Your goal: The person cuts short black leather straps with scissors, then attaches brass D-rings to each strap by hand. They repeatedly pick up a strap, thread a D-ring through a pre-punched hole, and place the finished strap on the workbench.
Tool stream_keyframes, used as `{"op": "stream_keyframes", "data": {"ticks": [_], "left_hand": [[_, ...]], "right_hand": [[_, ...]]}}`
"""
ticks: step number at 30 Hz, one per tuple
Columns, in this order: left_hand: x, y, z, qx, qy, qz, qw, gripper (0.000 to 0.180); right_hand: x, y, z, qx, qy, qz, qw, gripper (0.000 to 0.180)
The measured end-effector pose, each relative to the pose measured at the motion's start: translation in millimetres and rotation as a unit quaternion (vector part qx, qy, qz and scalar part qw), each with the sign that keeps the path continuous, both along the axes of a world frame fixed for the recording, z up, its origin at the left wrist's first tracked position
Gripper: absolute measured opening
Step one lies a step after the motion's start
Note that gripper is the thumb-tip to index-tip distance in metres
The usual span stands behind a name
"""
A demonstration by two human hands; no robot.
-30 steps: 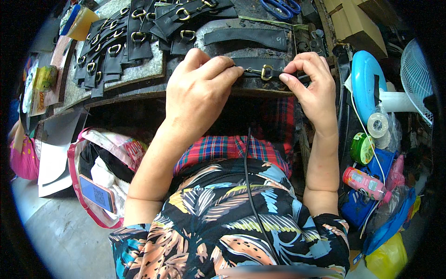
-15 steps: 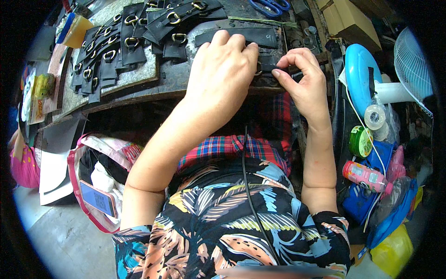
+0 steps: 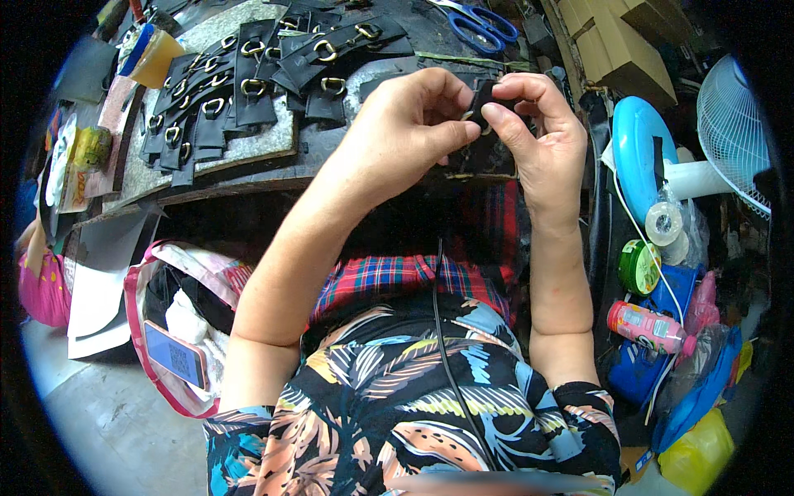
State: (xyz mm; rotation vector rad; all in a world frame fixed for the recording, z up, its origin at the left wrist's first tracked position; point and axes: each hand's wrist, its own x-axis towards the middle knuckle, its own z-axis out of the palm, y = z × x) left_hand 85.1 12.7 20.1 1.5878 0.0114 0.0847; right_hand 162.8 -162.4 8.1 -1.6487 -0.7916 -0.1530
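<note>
Between my two hands is a small black strap piece [image 3: 480, 97], raised over the front edge of the dark workbench [image 3: 310, 153]. My left hand [image 3: 409, 124] grips it from the left, its thumb reaching to the strap's lower end. From the other side my right hand [image 3: 542, 132] pinches it between thumb and curled fingers. A bit of metal shows near the left fingertips, but its shape is too small to make out. Left of my hands lies a pile of black straps [image 3: 255, 110] with brass-coloured D-shaped rings, partly on a pale speckled slab [image 3: 277, 142].
Blue-handled scissors [image 3: 486, 33] rest at the back of the bench. Cardboard boxes [image 3: 616, 50] and a fan [image 3: 732, 136] stand at right, above a pink bottle [image 3: 649, 326] and a green tub [image 3: 639, 267]. An open bag [image 3: 136, 331] with a phone [image 3: 175, 354] is at lower left.
My left hand has turned from palm-down over the bench to a thumb-and-finger grip. Both hands have come together, with the strap piece now lifted and tilted up between them.
</note>
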Motion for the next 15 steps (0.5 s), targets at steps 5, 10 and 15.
{"op": "stream_keyframes", "data": {"ticks": [5, 10, 15], "left_hand": [[-5.0, -5.9, -11.7, -0.130, -0.007, -0.025, 0.991, 0.026], [-7.5, 4.1, -12.1, -0.322, 0.027, -0.046, 0.945, 0.021], [-6.7, 5.0, -11.8, -0.238, 0.023, 0.012, 0.971, 0.019]], "right_hand": [[0.2, 9.8, 4.5, -0.003, -0.074, 0.035, 0.997, 0.013], [-2.8, 11.2, 3.3, 0.010, -0.013, 0.056, 0.998, 0.011], [-3.7, 12.4, 2.7, 0.041, 0.010, 0.046, 0.998, 0.011]]}}
